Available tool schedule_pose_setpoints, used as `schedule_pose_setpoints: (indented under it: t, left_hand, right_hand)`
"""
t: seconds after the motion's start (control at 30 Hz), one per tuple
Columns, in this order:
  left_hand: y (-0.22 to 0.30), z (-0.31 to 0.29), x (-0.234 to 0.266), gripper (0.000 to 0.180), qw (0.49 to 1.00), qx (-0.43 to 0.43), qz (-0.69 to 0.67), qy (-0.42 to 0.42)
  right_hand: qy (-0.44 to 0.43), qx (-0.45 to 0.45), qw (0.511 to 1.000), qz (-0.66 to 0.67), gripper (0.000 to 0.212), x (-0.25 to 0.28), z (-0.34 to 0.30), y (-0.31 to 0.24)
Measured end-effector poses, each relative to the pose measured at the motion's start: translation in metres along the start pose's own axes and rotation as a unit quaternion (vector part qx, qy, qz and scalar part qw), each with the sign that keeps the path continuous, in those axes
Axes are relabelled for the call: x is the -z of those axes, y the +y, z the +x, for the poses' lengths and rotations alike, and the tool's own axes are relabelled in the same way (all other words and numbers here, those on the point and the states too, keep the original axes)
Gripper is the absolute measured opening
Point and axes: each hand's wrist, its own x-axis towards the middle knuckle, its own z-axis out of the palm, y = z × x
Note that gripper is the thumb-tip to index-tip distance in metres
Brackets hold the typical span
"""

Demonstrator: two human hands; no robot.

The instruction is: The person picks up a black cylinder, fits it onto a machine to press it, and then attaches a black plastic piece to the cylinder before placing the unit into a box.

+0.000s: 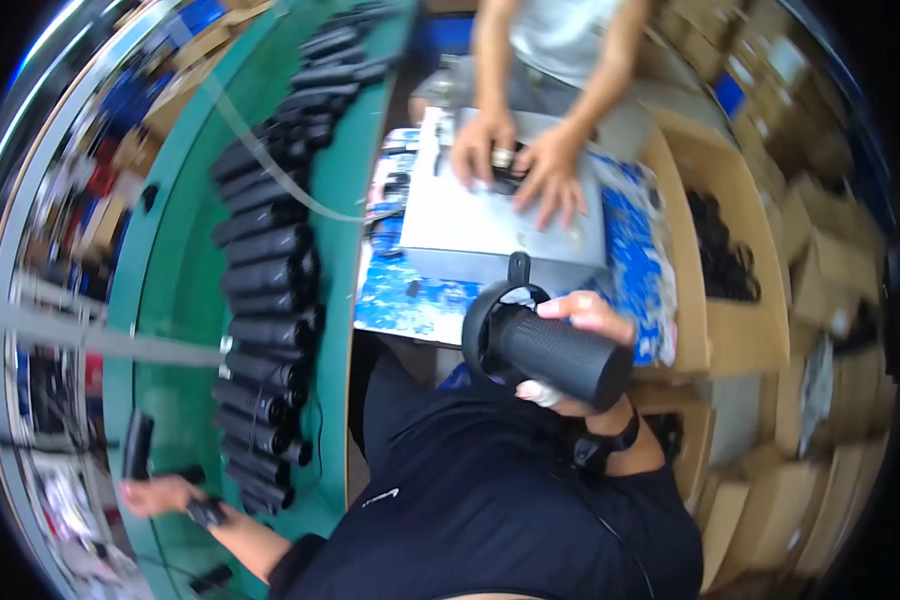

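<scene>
At the lower left, over the green bench, my left hand [160,495] is closed around the lower end of a slim black tube [138,446] that stands up from it. In front of my body, my right hand [592,318] grips a thick black cylinder [565,358] with a textured surface. A wide black ring [476,330] with a short tab sits around the cylinder's left end; whether it is fixed there I cannot tell. Many similar black cylinders [260,285] lie side by side on the bench, to the right of my left hand.
The green bench [185,240] runs along my left. Across from me another person's hands [515,165] work at a small dark part on a grey metal box [440,225], over a blue-and-white worn surface [415,305]. A cardboard box [725,335] holding black parts stands at right, with stacked cartons [820,275] beyond.
</scene>
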Motion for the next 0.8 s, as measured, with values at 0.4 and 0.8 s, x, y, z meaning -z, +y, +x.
schedule_pose_setpoints:
  t: [0.4,0.8]
  left_hand:
    - [0.355,-0.192,0.035,0.075,0.573,0.245,-0.515,-0.588]
    - [0.446,-0.272,0.068,0.060,0.420,0.060,-0.569,-0.704]
  right_hand:
    - [0.497,-0.476,0.704,-0.175,0.083,0.131,-0.428,0.001]
    - [0.399,-0.839,0.279,-0.243,0.080,0.078,-0.586,-0.051]
